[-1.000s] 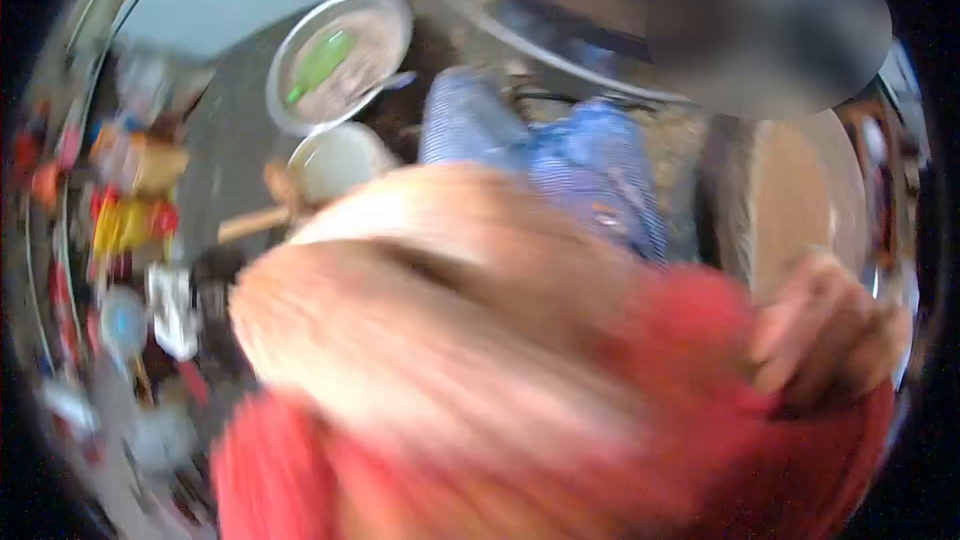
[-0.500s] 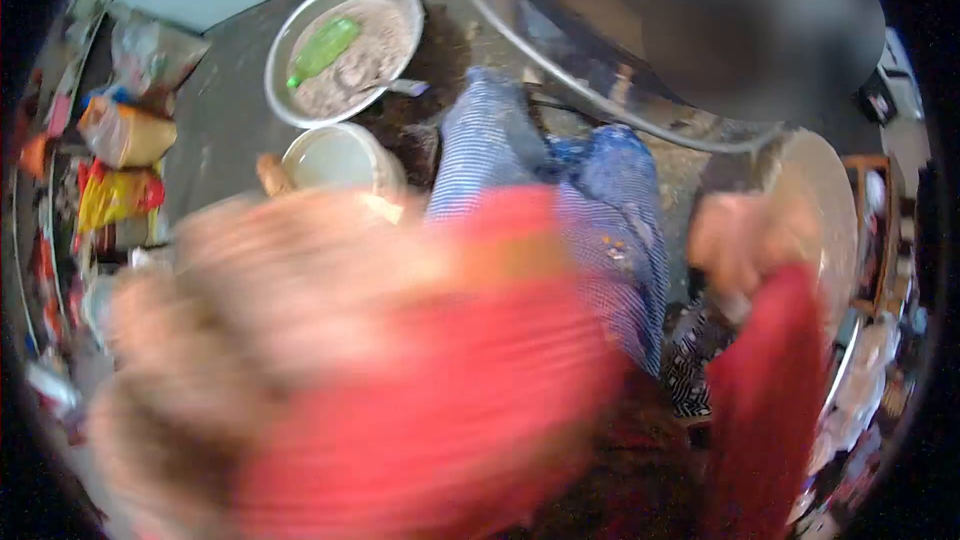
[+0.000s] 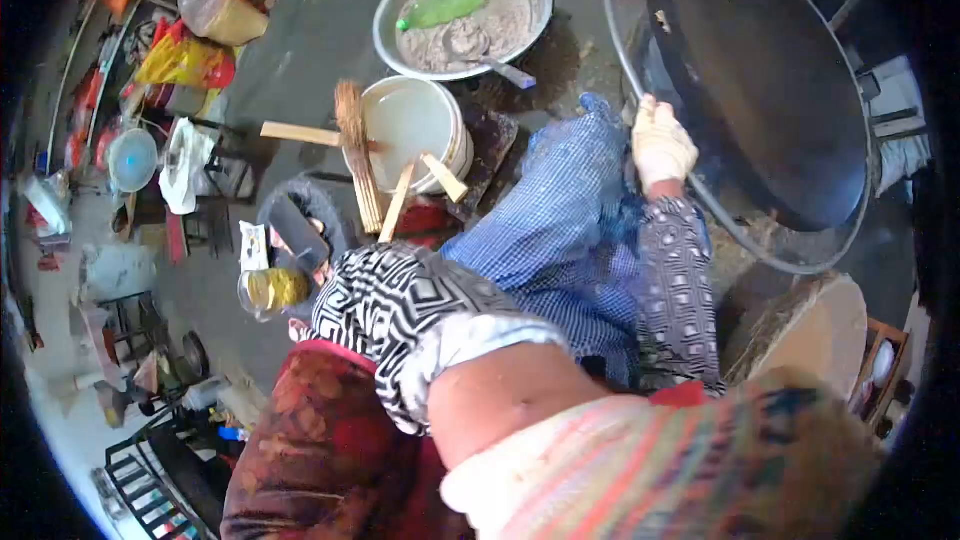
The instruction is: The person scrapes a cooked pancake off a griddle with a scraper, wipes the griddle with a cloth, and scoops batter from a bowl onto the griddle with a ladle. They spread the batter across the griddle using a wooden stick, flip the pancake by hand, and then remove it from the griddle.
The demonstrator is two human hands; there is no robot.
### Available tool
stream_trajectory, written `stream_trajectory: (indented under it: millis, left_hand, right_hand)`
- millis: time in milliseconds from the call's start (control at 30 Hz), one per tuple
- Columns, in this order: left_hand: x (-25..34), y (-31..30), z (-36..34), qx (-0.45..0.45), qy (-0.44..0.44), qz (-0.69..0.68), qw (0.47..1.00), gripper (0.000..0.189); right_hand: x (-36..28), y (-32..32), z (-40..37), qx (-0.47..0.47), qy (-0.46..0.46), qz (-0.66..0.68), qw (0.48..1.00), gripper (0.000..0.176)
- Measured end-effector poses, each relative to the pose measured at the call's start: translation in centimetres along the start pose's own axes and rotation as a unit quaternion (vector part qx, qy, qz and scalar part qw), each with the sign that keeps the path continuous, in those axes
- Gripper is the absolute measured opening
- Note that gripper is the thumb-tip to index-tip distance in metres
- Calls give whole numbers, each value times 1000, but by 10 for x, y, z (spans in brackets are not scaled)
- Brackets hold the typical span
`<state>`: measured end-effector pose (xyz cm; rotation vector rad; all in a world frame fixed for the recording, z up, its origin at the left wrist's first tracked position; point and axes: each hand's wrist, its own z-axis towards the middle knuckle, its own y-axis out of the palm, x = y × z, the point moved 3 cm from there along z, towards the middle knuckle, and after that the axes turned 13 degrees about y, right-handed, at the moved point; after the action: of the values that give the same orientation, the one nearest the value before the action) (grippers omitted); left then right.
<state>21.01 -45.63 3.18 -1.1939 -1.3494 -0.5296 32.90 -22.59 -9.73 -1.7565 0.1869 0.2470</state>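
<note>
My right hand [image 3: 663, 145], in a whitish glove, is wrapped over the grey metal hoop [image 3: 612, 25] around a large black round griddle [image 3: 765, 90]. A black-and-white patterned sleeve [image 3: 675, 280] covers that forearm. Close to the camera, my left hand [image 3: 690, 470] crosses to the lower right in what looks like a striped knit glove. Its fingers are blurred and partly out of frame. Bare wrist [image 3: 510, 395] shows between the glove and a patterned sleeve [image 3: 375, 295]. A blue checked cloth [image 3: 550, 190] covers my legs.
Ahead stands a metal basin [image 3: 545, 5] of greyish batter with a green bottle [image 3: 445, 6] and a ladle [image 3: 505, 71]. A white bucket [image 3: 455, 145] carries a whisk broom [image 3: 352, 135] and wooden-handled tools. A round pale board [image 3: 825, 335] is at right; bags [image 3: 190, 62] are left.
My view has shifted, so basin and bucket appear farther right. Red sleeves and bare-looking hands showed before; now patterned sleeves and gloves do. My right hand has moved onto the hoop.
</note>
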Motion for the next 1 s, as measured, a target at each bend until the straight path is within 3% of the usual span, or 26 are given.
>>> stream_trajectory:
  millis: [33,233,433,467,500,533,567,633,667,700,733,767,800,833,867,900,967,1000]
  left_hand:
    - [-7,17,-9,-17,-29,1,999,32]
    - [-7,49,18,-37,-63,21,997,34]
    - [7,70,50,-60,-59,4,996,35]
    - [9,69,50,-51,-54,-4,997,35]
    - [10,68,44,6,-51,-103,993,34]
    - [13,70,34,60,-45,-201,977,33]
    - [14,72,23,113,-37,-297,947,32]
    - [13,70,5,212,-19,-472,855,31]
    - [11,63,0,221,-10,-472,854,31]
    - [17,54,-5,145,122,-455,870,31]
    - [23,47,-14,65,248,-425,868,31]
    - [28,42,-25,-19,366,-384,847,33]
    - [30,35,-39,-102,472,-332,810,35]
    - [29,30,-55,-184,561,-275,759,37]
    - [27,26,-73,-260,633,-217,696,40]
    - [25,17,-78,-252,625,-222,705,40]
    - [20,-7,-73,-239,620,-136,734,38]
    - [22,-27,-69,-259,580,-75,769,49]
  right_hand:
    - [33,3,-10,-14,0,-17,1000,56]
    - [166,-8,-21,127,6,-76,989,57]
    - [352,-29,44,250,-65,-111,960,40]
    - [352,-42,42,248,14,-118,961,39]
    - [339,-57,37,245,92,-122,957,39]
    - [322,-66,33,214,136,-5,967,37]
    - [294,-67,28,247,109,91,959,27]
    - [188,-64,-12,235,-39,214,947,24]
    - [129,-56,-41,132,-78,302,941,22]
    - [65,-52,-73,20,-183,300,936,24]
    - [40,-7,-76,29,-343,164,925,28]
    - [-13,-5,-110,-47,-427,121,895,27]
    - [-63,4,-138,-233,-381,101,889,43]
    - [-98,19,-163,-143,-485,11,863,51]
    - [-124,40,-182,-172,-497,-54,849,55]
    - [-142,59,-193,-199,-507,-118,830,62]
    - [-151,127,-188,-249,-501,-104,822,69]
    - [-152,131,-182,-230,-543,-129,797,66]
